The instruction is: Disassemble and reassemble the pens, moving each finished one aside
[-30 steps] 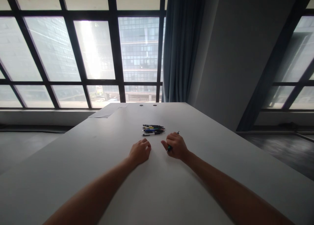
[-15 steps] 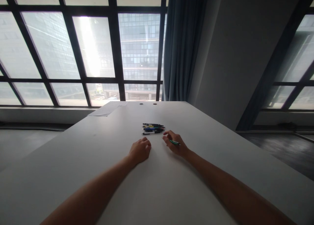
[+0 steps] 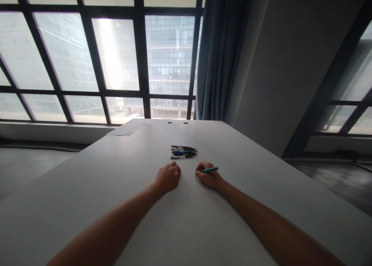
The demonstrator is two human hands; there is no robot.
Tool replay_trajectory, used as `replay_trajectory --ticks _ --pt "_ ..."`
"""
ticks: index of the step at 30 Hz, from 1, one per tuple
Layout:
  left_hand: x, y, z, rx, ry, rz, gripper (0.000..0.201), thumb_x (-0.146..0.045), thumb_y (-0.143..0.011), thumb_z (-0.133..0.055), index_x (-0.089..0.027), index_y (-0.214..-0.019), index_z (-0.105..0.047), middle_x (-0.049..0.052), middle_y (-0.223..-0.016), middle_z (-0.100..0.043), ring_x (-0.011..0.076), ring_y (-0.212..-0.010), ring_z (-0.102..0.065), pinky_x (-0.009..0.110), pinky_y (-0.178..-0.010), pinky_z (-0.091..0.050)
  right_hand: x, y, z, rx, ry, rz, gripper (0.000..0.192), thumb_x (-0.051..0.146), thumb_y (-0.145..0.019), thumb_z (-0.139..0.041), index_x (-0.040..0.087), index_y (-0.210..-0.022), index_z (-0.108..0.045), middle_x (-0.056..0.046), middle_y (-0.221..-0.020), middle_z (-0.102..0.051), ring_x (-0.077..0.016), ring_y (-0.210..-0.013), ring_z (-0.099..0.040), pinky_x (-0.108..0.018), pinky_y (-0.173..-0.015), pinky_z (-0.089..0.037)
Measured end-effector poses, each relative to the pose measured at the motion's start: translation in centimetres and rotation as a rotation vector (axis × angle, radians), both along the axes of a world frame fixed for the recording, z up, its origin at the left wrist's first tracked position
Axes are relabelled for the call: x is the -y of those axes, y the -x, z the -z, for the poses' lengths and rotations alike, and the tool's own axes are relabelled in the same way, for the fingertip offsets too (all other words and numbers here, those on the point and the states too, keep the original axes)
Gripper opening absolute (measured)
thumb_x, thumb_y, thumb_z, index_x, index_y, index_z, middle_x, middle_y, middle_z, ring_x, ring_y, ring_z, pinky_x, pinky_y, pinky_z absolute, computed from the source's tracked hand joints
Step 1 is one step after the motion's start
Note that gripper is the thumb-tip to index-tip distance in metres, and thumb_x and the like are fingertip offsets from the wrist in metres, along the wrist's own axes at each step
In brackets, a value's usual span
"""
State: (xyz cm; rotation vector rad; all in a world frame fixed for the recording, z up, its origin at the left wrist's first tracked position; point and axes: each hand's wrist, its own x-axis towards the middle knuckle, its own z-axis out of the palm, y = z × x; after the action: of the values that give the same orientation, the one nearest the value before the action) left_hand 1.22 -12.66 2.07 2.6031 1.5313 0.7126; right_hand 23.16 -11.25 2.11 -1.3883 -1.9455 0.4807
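My right hand point(image 3: 208, 176) rests on the white table point(image 3: 116, 204) and grips a green pen point(image 3: 210, 169), which lies across the fingers and sticks out to the right. My left hand point(image 3: 167, 177) lies beside it as a loose fist with nothing in it, a short gap between the two hands. Just beyond both hands sits a small row of several pens point(image 3: 183, 151) in black, yellow, blue and white, lying side by side and apart from my fingers.
A sheet of paper point(image 3: 128, 128) lies at the table's far left corner, near two round cable holes point(image 3: 177, 122). Large windows and a blue curtain point(image 3: 217, 57) stand behind the table. Its right edge drops to a dark floor.
My right hand has turned the green pen from pointing away to lying sideways and closed more tightly on it. The left hand stays put. The view has shifted slightly.
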Motion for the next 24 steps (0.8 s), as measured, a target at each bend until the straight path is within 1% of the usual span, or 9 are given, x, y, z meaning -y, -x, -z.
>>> replay_trajectory --ticks 4,6,9,11,13,14,16,20,24 --pt "-0.1 0.0 0.0 -0.009 -0.003 -0.003 0.024 -0.028 -0.090 -0.044 -0.022 -0.094 -0.066 0.006 -0.103 -0.065 0.0199 -0.092 -0.063 0.030 -0.079 -0.049 0.1 0.1 0.2 -0.007 -0.028 -0.016 0.008 0.024 -0.069 -0.058 0.017 -0.066 -0.060 -0.001 -0.067 -0.064 -0.0141 -0.063 -0.057 -0.023 -0.059 -0.042" --pt "-0.1 0.0 0.1 -0.018 -0.007 -0.005 0.025 -0.028 -0.091 -0.043 -0.022 -0.094 -0.066 0.006 -0.103 -0.065 0.0200 -0.092 -0.063 0.030 -0.078 -0.049 0.2 0.1 0.4 -0.066 -0.062 -0.011 0.016 0.031 -0.076 -0.056 0.017 -0.081 -0.062 -0.002 -0.071 -0.066 -0.0146 -0.063 -0.058 -0.024 -0.060 -0.043" --pt "0.0 0.0 0.0 -0.017 0.001 0.006 0.027 -0.031 -0.093 -0.041 -0.022 -0.096 -0.066 0.006 -0.104 -0.065 0.0202 -0.092 -0.063 0.031 -0.079 -0.050 0.1 0.1 0.7 -0.107 -0.117 -0.011 0.033 0.042 -0.090 -0.041 0.018 -0.106 -0.057 -0.002 -0.073 -0.066 -0.0151 -0.060 -0.059 -0.026 -0.062 -0.044" --pt "0.3 0.0 -0.4 -0.006 0.001 0.094 0.030 -0.037 -0.094 -0.042 -0.023 -0.110 -0.063 0.007 -0.109 -0.065 0.0204 -0.095 -0.063 0.032 -0.083 -0.049 0.1 0.0 0.7 -0.050 -0.172 0.036 0.032 0.044 -0.094 -0.036 0.019 -0.105 -0.053 -0.003 -0.075 -0.066 -0.0162 -0.064 -0.061 -0.027 -0.064 -0.044" --pt "0.7 0.0 -0.9 -0.020 -0.016 0.258 0.042 -0.046 -0.092 -0.045 -0.025 -0.128 -0.053 0.008 -0.118 -0.063 0.0215 -0.103 -0.060 0.034 -0.089 -0.048 0.3 0.1 0.7 0.011 -0.229 0.121 0.027 0.043 -0.093 -0.038 0.020 -0.103 -0.049 -0.004 -0.084 -0.065 -0.0174 -0.069 -0.061 -0.027 -0.064 -0.042" --pt "1.0 0.0 -1.1 -0.044 -0.023 0.347 0.049 -0.050 -0.091 -0.047 -0.026 -0.133 -0.048 0.009 -0.121 -0.061 0.0224 -0.107 -0.059 0.035 -0.092 -0.046 0.4 0.3 0.6 0.031 -0.244 0.153 0.025 0.041 -0.092 -0.040 0.021 -0.104 -0.047 -0.005 -0.088 -0.065 -0.0176 -0.070 -0.061 -0.027 -0.063 -0.041" --pt "1.3 0.0 -1.5 -0.095 -0.026 0.468 0.055 -0.055 -0.089 -0.049 -0.027 -0.136 -0.046 0.009 -0.122 -0.061 0.0231 -0.109 -0.057 0.035 -0.096 -0.044 0.8 0.7 0.5 0.057 -0.239 0.165 0.022 0.037 -0.091 -0.041 0.021 -0.106 -0.043 -0.004 -0.089 -0.064 -0.0170 -0.068 -0.060 -0.026 -0.060 -0.039" --pt "1.3 -0.1 -1.5 -0.144 -0.050 0.535 0.044 -0.049 -0.094 -0.042 -0.028 -0.132 -0.052 0.009 -0.115 -0.064 0.0206 -0.102 -0.060 0.032 -0.095 -0.044 1.7 1.7 0.2 0.099 -0.200 0.094 0.019 0.033 -0.090 -0.043 0.021 -0.106 -0.041 -0.002 -0.080 -0.061 -0.0155 -0.061 -0.057 -0.025 -0.057 -0.036" --pt "1.0 0.1 -0.9 -0.147 -0.095 0.547 0.037 -0.036 -0.098 -0.036 -0.028 -0.129 -0.054 0.008 -0.112 -0.065 0.0196 -0.100 -0.060 0.033 -0.093 -0.046 1.8 2.0 0.2 0.119 -0.165 0.031 0.015 0.031 -0.089 -0.044 0.021 -0.101 -0.041 -0.002 -0.081 -0.061 -0.0156 -0.062 -0.057 -0.025 -0.057 -0.036"
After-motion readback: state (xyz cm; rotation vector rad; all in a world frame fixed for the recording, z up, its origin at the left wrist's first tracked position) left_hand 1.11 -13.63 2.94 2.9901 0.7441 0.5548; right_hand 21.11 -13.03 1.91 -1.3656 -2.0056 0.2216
